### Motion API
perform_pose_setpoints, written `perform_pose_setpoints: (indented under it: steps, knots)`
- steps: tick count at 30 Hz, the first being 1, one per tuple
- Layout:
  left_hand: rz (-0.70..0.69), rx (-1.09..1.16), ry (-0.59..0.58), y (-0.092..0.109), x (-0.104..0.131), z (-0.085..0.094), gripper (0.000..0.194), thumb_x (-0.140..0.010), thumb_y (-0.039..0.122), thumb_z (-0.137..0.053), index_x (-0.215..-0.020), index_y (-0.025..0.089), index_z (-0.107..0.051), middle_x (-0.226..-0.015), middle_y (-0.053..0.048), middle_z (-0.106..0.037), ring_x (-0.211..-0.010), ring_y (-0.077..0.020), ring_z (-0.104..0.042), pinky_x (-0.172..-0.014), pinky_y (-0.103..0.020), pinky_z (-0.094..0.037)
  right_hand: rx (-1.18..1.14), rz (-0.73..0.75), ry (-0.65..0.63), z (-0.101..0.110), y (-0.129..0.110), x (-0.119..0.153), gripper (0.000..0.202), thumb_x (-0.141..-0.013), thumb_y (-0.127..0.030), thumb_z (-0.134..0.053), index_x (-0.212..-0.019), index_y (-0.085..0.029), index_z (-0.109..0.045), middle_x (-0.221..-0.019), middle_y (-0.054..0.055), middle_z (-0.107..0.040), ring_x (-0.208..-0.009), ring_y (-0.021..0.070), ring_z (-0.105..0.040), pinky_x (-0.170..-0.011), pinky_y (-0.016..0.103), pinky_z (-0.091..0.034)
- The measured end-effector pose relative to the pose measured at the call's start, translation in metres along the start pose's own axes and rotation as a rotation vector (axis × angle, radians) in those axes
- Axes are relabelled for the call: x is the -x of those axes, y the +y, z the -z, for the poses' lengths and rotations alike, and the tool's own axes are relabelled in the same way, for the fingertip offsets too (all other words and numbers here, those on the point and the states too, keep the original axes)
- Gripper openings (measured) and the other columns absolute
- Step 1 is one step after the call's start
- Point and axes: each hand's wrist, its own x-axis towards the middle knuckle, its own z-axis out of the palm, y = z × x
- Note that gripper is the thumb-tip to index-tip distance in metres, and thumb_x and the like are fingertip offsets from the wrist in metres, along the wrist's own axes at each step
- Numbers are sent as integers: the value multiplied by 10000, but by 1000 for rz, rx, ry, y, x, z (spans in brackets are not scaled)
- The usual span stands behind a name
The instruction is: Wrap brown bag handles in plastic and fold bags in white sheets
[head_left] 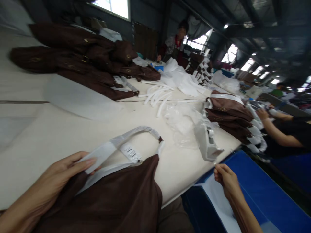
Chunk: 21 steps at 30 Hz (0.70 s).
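A dark brown handbag (116,194) lies at the table's near edge, its strap (136,131) wrapped in white packing material and arching up over the table. My left hand (70,168) is closed around the wrapped strap, thumb on top, near its left end. A white paper tag (130,151) with barcodes hangs inside the strap's loop. At the table's right edge stands a grey tape dispenser (207,144). Just below its front end, my right hand (225,179) is pinched shut; a small pale bit at the fingertips looks like clear tape.
Brown bags (97,61) are heaped at the back left, and another stack (228,113) stands at the right. White foam tubes (157,94) and clear plastic (182,123) lie mid-table. A blue bin (257,187) adjoins the table. A co-worker's arm (277,129) reaches in; another person (176,45) stands behind.
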Motion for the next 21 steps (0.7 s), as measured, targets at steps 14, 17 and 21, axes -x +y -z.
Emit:
perform_pose_setpoints:
  steps: [14,17,21]
  knots:
    - [-320,153,-144,-7,12,-3,312,-741,447,-712,-744,163,-584,-681,7,-619,-625,-134,-519,-610,-232,-371,-135,192,-1188,-218,-62,138,268,-853,-411,-699,-745,-191,-590,-579,-25,-564,-557,102,-501,-569,227,-397]
    - [-349,165,-139,-8,11,-2,326,-751,458,-706,-754,159,-578,-684,12,-597,-631,-131,-503,-610,-232,-366,-124,162,-1271,-256,-51,156,280,-851,-425,-696,-755,-186,-585,-584,-31,-588,-533,89,-505,-553,217,-399]
    - [-358,178,-155,-15,9,0,330,-787,465,-679,-798,155,-567,-687,14,-581,-619,-125,-485,-584,-231,-345,-42,121,-1237,-276,-32,160,346,-824,-462,-709,-700,-174,-564,-557,-31,-588,-499,78,-494,-525,206,-393]
